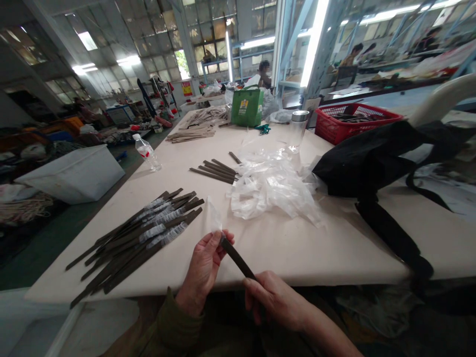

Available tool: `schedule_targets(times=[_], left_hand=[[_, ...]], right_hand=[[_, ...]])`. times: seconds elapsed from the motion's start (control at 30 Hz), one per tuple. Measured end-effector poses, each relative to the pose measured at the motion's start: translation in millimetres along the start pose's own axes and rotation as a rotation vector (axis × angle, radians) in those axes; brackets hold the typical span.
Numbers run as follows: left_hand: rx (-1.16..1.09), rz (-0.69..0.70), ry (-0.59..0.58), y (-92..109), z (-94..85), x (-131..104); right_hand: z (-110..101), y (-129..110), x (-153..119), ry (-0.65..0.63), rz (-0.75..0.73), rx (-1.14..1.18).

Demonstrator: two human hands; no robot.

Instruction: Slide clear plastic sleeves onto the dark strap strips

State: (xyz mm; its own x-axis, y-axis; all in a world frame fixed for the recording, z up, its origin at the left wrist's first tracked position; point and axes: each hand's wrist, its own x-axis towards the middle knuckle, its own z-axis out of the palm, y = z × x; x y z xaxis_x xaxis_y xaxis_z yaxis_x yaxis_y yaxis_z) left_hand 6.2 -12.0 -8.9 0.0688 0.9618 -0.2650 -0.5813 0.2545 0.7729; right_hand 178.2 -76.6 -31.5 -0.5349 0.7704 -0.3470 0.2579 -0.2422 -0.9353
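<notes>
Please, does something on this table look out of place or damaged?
Nothing looks spilled or clearly damaged. The clear plastic lies in a crumpled heap, untidy next to the fanned dark strips. The bottle seems to lean near the left edge of the table, but that may be lens distortion.

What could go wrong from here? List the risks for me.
The thin clear plastic pinched in the left hand could tear or snag on the dark strip. The pile of strips reaches the near edge of the table, so a bump might send some off. The plastic bottle stands close to the left edge and might be knocked off.
</notes>
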Motion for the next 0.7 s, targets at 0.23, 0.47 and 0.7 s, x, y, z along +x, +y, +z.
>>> schedule_targets(times=[0.23, 0.47, 0.7], left_hand=[[0.019, -0.064, -0.008, -21, -0.2, -16], [0.11, 0.102, 0.034, -10, -1.0, -11], [0.404, -0.082, -0.252, -20, -4.5, -22]], right_hand=[[4, -3, 6, 0.001, -0.044, 0.099], [4, -13, 2, 0.14, -0.174, 0.037], [8, -9, 1, 0.25, -0.246, -0.029]])
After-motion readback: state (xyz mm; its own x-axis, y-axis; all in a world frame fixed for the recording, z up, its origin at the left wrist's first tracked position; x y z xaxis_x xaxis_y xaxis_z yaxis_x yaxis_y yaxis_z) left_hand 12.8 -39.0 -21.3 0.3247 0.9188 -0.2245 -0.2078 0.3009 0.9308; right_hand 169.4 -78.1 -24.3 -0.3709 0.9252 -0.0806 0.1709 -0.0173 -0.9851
